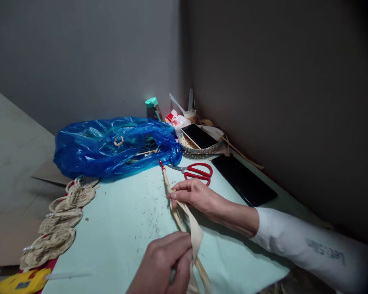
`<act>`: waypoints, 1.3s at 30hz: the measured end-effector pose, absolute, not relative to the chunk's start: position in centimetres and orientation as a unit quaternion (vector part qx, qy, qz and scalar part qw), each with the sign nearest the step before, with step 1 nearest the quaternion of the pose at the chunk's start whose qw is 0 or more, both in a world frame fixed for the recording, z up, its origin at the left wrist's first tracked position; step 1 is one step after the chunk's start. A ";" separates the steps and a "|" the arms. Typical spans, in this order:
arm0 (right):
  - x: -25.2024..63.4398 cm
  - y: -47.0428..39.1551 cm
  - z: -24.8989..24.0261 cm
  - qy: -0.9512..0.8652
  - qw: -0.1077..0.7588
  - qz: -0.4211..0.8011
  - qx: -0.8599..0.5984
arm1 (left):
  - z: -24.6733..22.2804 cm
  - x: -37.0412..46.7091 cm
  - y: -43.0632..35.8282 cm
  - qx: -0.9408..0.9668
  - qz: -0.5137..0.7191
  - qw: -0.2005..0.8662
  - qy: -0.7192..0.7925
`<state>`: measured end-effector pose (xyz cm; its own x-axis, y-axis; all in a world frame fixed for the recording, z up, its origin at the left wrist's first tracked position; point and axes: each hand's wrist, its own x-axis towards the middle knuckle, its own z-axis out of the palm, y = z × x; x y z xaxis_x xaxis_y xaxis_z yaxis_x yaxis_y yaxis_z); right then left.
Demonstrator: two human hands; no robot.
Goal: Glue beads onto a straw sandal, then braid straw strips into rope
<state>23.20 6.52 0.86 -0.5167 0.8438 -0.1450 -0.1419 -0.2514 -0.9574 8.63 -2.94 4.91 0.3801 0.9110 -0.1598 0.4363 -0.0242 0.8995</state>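
Three rope coils (pixel 61 220), one scissors (pixel 196 170)

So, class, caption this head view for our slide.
Both hands, left hand and right hand, grip pale straw strips beside red scissors.

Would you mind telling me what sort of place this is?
Probably a home craft corner: both hands work pale flat fibre strips on a light green table sheet, beside red-handled scissors and braided straw coils.

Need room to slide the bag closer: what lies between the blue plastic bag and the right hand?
In the head view, only the braided straw strip's red-tipped end; otherwise speckled green mat between blue plastic bag and right hand.
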 end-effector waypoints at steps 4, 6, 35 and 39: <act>23.2 6.4 0.8 -0.517 0.349 0.699 -0.350 | 6.3 5.9 -2.2 0.676 0.296 0.365 0.568; 23.2 6.4 0.8 -0.530 0.350 0.691 -0.345 | 6.2 5.2 -1.0 0.602 0.348 0.372 0.615; 23.7 5.1 2.8 -0.884 0.061 0.138 -0.443 | 0.7 7.9 2.5 0.441 0.370 0.559 0.597; 23.3 4.2 3.0 -0.913 0.074 0.095 -0.389 | 0.7 8.0 2.3 0.428 0.395 0.550 0.598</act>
